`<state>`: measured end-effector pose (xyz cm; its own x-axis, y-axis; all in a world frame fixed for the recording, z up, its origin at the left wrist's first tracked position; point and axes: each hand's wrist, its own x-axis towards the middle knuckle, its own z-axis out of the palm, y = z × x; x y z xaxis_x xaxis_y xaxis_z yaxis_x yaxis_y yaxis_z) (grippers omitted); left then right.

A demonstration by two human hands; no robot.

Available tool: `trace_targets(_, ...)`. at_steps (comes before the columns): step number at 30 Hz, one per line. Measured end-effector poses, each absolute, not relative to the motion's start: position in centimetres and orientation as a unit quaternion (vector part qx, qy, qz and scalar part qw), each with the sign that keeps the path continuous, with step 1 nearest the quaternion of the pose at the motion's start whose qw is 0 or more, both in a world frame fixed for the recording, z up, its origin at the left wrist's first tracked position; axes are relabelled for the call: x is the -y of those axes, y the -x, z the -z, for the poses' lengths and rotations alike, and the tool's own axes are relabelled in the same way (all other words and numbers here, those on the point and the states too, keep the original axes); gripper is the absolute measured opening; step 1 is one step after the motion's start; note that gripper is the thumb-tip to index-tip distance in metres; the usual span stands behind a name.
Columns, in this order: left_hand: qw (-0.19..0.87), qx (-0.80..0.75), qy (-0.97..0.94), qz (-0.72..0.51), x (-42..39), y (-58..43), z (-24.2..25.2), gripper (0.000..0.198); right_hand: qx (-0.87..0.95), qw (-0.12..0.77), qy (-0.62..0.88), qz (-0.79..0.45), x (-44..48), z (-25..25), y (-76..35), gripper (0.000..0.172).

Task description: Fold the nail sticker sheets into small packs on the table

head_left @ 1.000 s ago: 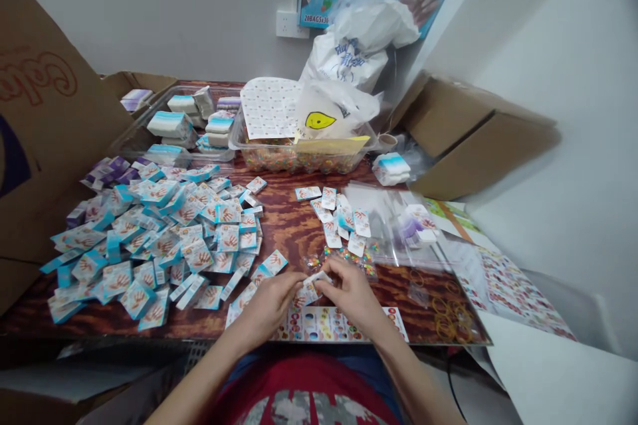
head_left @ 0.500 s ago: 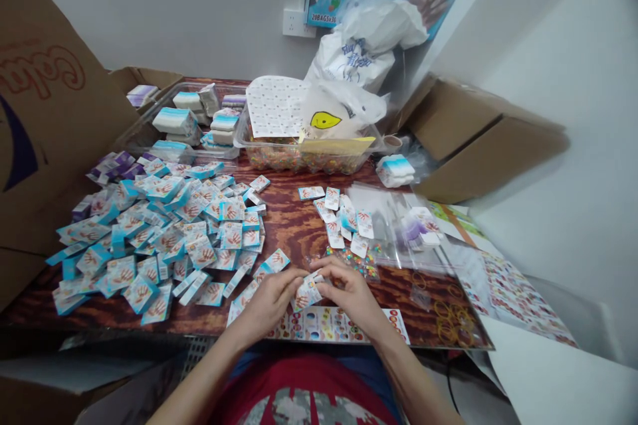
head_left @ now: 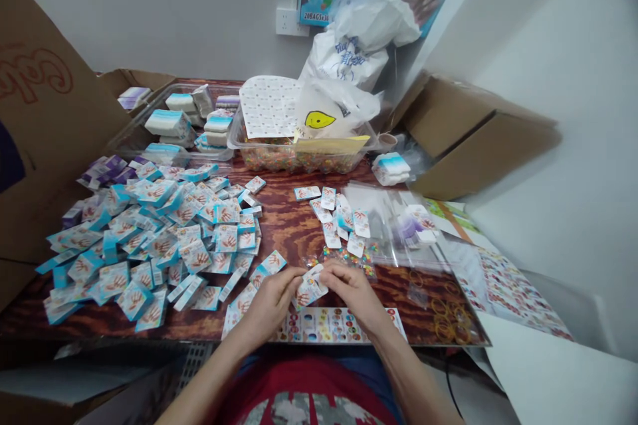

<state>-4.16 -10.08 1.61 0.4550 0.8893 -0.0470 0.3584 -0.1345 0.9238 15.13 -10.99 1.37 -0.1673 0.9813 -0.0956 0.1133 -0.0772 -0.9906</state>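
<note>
I count two hands [head_left: 272, 302], one printed packet [head_left: 310, 289] and one sticker sheet [head_left: 343, 327] at lower centre, two clear trays [head_left: 249, 148] higher up, one wall socket [head_left: 291, 22] top centre; left, boxes [head_left: 164, 226] past counting.

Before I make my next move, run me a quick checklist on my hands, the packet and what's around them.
1. Left hand gripping the small printed packet: ok, pinched at its left side.
2. Right hand gripping it too: cannot tell; the fingertips are at its upper right, but their contact is unclear.
3. Packet's contents: cannot tell, not visible.
4. Sticker sheet fully uncovered: not ok; the hands and forearms cover parts of it.
5. White printed cards in view: ok, clustered beyond the hands.
6. Rubber bands apart from the hands: ok, they lie off to the right.
</note>
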Motion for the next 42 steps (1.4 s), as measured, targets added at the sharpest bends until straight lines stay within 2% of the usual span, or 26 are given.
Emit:
trace_targets(5,0.493,-0.433,-0.7,-0.28,10.4,4.3,-1.4,0.034,0.562,0.405,0.542,-0.476,11.1,-1.9,-15.3,0.014)
trace_targets(8,0.494,-0.428,-0.703,-0.281,10.4,4.2,-1.6,0.033,0.578,0.4,0.555,-0.445,11.1,-2.2,-15.1,0.017)
trace_targets(14,0.482,-0.437,-0.708,-0.276,10.8,4.6,-1.6,0.033,0.625,0.354,0.503,-0.481,11.3,-2.7,-14.9,0.026)
trace_targets(20,0.492,-0.445,-0.696,-0.273,11.0,4.3,-1.8,0.034,0.566,0.38,0.467,-0.564,11.6,-2.3,-15.0,0.024)
trace_targets(26,0.486,-0.456,-0.684,-0.298,10.7,3.4,-1.3,0.032,0.653,0.327,0.522,-0.441,10.1,-2.7,-14.8,0.022)
trace_targets(29,0.56,-0.465,-0.606,-0.321,10.7,2.9,-1.0,0.041,0.597,0.372,0.53,-0.474,9.6,-2.5,-14.6,0.026)
trace_targets(32,0.633,-0.448,-0.532,-0.339,10.7,2.4,-1.3,0.05,0.485,0.473,0.552,-0.486,10.0,-2.1,-13.9,0.018)
trace_targets(36,0.646,-0.434,-0.508,-0.37,10.6,1.6,-1.9,0.045,0.391,0.572,0.563,-0.451,10.7,-1.7,-12.6,0.025)
trace_targets(39,0.648,-0.426,-0.516,-0.364,10.5,1.3,-2.2,0.04,0.372,0.601,0.562,-0.429,10.8,-1.8,-12.5,0.025)
trace_targets(42,0.629,-0.424,-0.544,-0.358,10.3,1.6,-2.4,0.034,0.401,0.576,0.565,-0.435,10.6,-2.1,-13.2,0.018)
